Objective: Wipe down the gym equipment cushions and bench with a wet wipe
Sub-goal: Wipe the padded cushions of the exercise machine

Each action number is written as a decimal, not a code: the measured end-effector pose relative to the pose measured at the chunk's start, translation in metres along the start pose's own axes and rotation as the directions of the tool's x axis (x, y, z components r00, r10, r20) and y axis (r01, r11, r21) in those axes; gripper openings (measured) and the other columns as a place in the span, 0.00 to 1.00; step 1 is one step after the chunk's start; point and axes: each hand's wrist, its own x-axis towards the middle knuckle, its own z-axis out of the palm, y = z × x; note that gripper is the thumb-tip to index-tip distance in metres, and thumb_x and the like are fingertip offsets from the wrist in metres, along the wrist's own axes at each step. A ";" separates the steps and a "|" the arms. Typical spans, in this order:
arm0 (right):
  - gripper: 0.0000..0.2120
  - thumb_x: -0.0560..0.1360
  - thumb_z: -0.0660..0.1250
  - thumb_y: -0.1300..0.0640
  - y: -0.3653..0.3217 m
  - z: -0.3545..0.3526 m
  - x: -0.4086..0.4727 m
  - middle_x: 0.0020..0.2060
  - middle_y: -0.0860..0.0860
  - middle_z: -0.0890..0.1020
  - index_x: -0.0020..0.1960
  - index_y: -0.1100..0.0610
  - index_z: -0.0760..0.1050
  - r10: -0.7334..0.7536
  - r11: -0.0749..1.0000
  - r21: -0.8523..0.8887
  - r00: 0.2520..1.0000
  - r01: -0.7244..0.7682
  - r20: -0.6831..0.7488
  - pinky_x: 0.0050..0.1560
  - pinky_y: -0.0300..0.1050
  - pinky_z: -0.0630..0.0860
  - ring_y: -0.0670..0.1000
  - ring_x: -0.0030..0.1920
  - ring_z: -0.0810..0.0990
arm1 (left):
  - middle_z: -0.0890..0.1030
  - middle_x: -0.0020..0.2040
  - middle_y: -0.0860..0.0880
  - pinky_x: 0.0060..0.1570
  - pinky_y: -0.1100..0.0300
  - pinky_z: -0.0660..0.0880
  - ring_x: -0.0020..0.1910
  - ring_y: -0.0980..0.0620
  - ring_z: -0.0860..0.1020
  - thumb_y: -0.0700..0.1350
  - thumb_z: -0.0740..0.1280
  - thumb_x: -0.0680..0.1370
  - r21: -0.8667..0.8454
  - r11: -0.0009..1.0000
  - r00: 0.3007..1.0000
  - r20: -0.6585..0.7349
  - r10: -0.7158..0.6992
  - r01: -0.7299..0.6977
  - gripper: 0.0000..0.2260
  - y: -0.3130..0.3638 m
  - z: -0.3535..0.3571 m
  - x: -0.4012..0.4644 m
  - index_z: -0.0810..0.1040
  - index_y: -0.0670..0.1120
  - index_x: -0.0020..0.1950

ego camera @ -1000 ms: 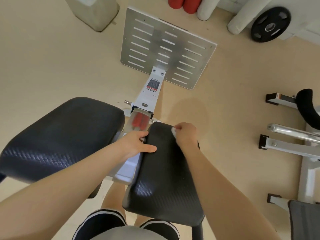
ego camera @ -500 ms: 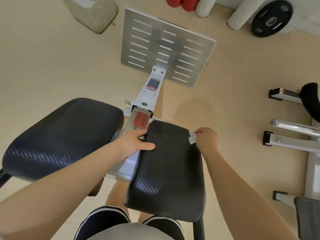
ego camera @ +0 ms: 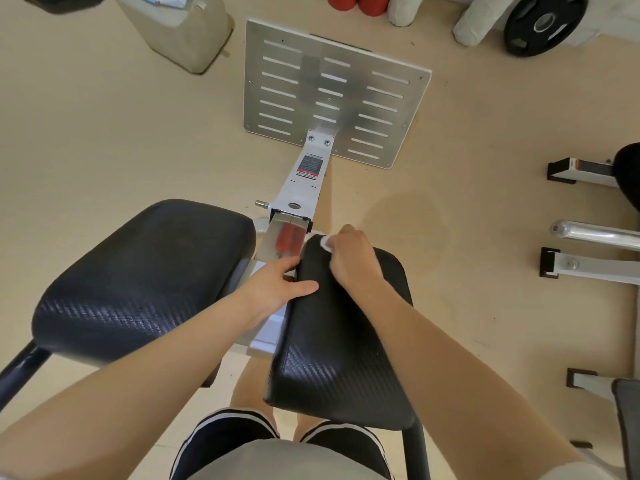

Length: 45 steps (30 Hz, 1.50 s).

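Note:
Two black textured cushions sit side by side on a white machine frame. My right hand grips a small white wet wipe and presses it on the far left corner of the right cushion. My left hand holds that cushion's left edge, thumb lying on top and fingers tucked down the side. The left cushion lies untouched beside my left forearm.
A slotted metal foot plate lies on the floor ahead, joined by a white beam. A beige canister, red and white rollers and a black weight plate line the far side. Another machine's frame stands at right.
My right hand swept the wipe from the cushion's far right corner back across to its far left corner. My left hand kept its hold on the left edge.

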 end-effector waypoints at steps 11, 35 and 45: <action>0.14 0.75 0.58 0.66 0.029 -0.023 -0.011 0.34 0.53 0.70 0.32 0.57 0.66 0.326 0.944 0.039 0.943 -0.329 0.060 0.32 0.40 0.64 0.52 0.41 0.70 | 0.77 0.61 0.51 0.57 0.60 0.72 0.58 0.52 0.75 0.46 0.69 0.74 0.114 0.993 0.998 -0.053 0.023 -0.016 0.21 0.006 0.005 -0.015 0.71 0.46 0.67; 0.17 0.75 0.56 0.68 0.036 -0.026 -0.032 0.30 0.52 0.66 0.30 0.57 0.61 0.284 0.958 0.037 0.959 -0.284 0.010 0.43 0.45 0.69 0.57 0.44 0.74 | 0.75 0.63 0.52 0.59 0.58 0.70 0.62 0.51 0.73 0.44 0.68 0.75 0.072 0.997 0.999 -0.054 -0.002 0.006 0.23 0.004 0.017 -0.043 0.69 0.49 0.69; 0.08 0.72 0.58 0.68 -0.026 0.002 -0.051 0.37 0.55 0.68 0.38 0.57 0.69 -0.148 0.981 -0.096 0.975 0.166 0.166 0.38 0.43 0.66 0.57 0.43 0.74 | 0.77 0.56 0.53 0.63 0.58 0.67 0.59 0.53 0.73 0.41 0.68 0.75 0.092 0.995 0.994 0.097 -0.058 0.049 0.15 0.005 0.003 -0.047 0.71 0.49 0.60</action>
